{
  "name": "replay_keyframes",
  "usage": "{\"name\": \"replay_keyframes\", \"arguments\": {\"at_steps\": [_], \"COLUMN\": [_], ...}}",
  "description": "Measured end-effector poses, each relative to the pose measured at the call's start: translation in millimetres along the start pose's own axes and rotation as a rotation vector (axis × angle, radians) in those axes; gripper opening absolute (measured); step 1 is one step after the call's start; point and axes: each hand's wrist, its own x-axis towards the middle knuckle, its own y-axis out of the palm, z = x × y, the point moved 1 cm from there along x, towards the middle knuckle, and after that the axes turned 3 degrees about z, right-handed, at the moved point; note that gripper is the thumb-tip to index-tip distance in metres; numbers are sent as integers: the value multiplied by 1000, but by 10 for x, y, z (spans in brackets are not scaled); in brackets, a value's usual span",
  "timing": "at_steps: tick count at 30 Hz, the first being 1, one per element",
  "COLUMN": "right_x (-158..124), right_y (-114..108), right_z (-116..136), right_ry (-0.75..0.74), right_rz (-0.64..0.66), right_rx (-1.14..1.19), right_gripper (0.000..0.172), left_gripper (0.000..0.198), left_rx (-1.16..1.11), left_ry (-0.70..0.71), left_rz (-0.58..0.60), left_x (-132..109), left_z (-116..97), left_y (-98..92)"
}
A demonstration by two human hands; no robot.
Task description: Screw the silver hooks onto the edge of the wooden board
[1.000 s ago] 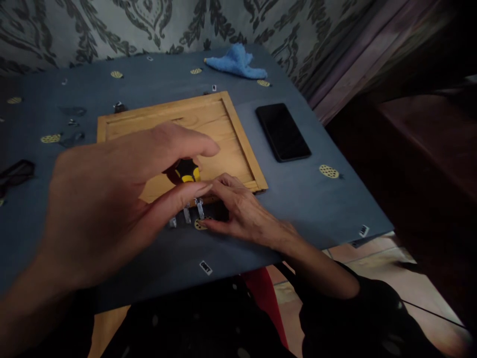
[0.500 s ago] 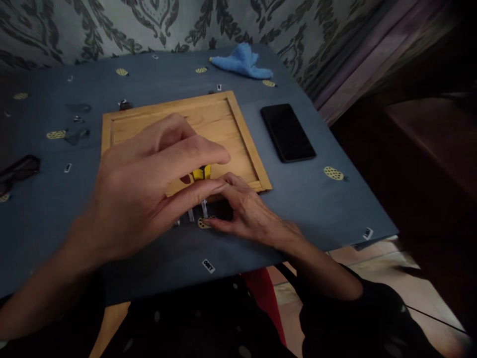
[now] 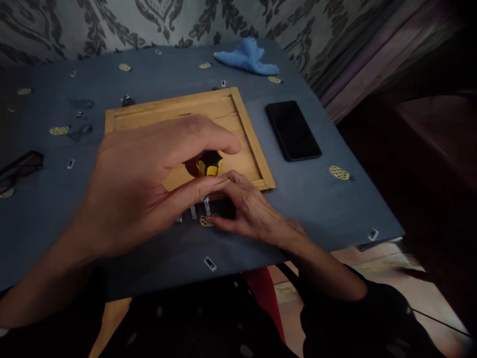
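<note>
My left hand (image 3: 149,179) is curled around a yellow and black screwdriver handle (image 3: 209,164), which shows between thumb and index finger with its black end facing up. The screwdriver's shaft is hidden. Under it lies a framed wooden panel (image 3: 248,132), flat on the table. My right hand (image 3: 251,214) is bent at the panel's front edge. Its upper fingertips are partly covered by my left thumb, so what they pinch is unclear. By my right thumb is a small silvery strip (image 3: 207,206), and another strip (image 3: 193,212) lies to its left.
A black phone (image 3: 293,130) lies right of the panel on the blue tablecloth (image 3: 309,214). Behind is a blue cloth (image 3: 248,57). Dark glasses (image 3: 26,166) are at the left, and a small dark object (image 3: 127,101) sits behind the panel.
My left index finger has risen and straightened somewhat, uncovering more of the screwdriver handle and its black end. My right hand stays at the panel's edge. The view has shifted slightly.
</note>
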Motion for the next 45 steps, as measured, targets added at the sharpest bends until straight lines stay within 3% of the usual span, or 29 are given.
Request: {"name": "replay_keyframes", "arguments": {"at_steps": [6, 23, 30, 39, 45], "right_x": [-7, -13, -9, -19, -22], "right_y": [0, -30, -27, -9, -1], "right_z": [-8, 23, 21, -12, -14], "right_ry": [-7, 17, 23, -28, -14], "right_rz": [11, 48, 42, 13, -1], "right_rx": [-1, -19, -14, -7, -21], "right_gripper": [52, 52, 50, 52, 56], "left_gripper": [18, 22, 18, 28, 14], "left_rx": [100, 72, 2, 126, 90], "left_ry": [33, -128, -172, -56, -69], "left_rz": [-134, 50, 95, 66, 21], "left_x": [-43, -78, -62, 4, -19], "left_z": [12, 55, 68, 42, -8], "left_y": [98, -60, -35, -18, -41]}}
